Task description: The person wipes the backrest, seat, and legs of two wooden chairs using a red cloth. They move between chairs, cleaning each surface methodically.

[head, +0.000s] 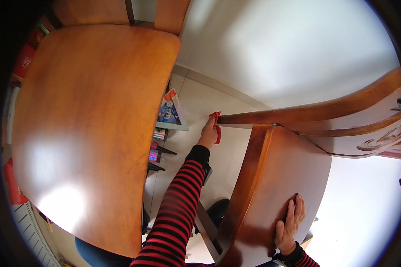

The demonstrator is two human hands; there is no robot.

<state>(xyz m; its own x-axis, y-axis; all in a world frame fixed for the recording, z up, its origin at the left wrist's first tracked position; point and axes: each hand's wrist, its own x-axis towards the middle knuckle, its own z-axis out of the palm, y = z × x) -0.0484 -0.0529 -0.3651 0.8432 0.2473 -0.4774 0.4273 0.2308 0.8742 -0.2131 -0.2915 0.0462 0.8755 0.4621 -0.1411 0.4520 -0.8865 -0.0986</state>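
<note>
A wooden chair lies tipped over on the right, its smooth brown seat (294, 167) turned on edge and its back post (287, 115) reaching left as a rear leg. At the tip of that leg, my left hand (208, 133) grips a red cloth (217, 120) against the wood. One end of the cloth hangs below my fingers. My right hand (290, 222) rests flat on the seat with the fingers a little apart, holding nothing. A carved backrest panel (384, 137) curves away at the far right.
A second wooden chair's seat (87, 116) fills the left side. Beyond its edge, a triangular printed box (170, 115) and several small items stand on the tiled floor (200, 90). A white wall (270, 50) rises behind. A dark shoe (218, 210) shows beneath the tipped chair.
</note>
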